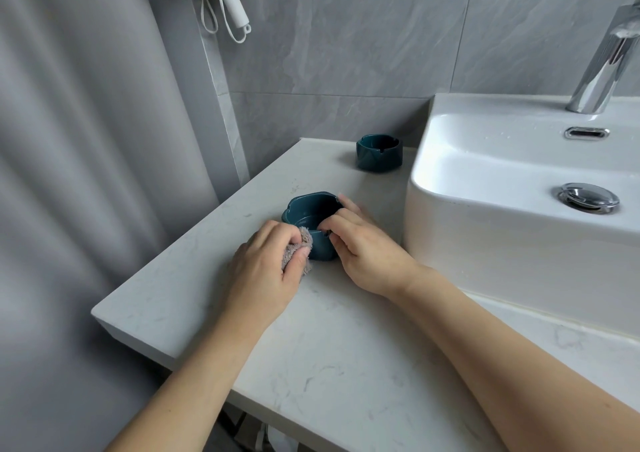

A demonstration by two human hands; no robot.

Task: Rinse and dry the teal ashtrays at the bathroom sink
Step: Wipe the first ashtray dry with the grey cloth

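- Left hand (266,261), centre of frame: fingers curled round a bunched grey cloth (300,249), which I press against the near wall of the teal ashtray (313,223).
- Right hand (360,243), just right of centre: fingers curled over the ashtray's right rim, thumb on the near side, steadying it on the bench (346,347).
- Ashtray in hand: upright on the bench, left of the sink (485,216) and apart from it.
- Second ashtray (379,152): upright, further up the frame, near the back wall and just beside the sink's left corner; neither hand touches it.
- Step in hand, by my judgement: drying. To do it well I should keep my right grip firm while turning the piece, work the cloth into the rim notches and round the inner floor, then wipe the underside, which would call for lifting it off the bench.
- Caution: glazed ware is likely slippery when wet; I would keep it low over the bench.
- Hard to make out: whether either ashtray is wet or dry; the near wall and right rim of the ashtray in hand, covered by cloth and fingers.
- Cut off: tap (602,70) at upper right, spout out of frame; sink basin runs off the right edge.
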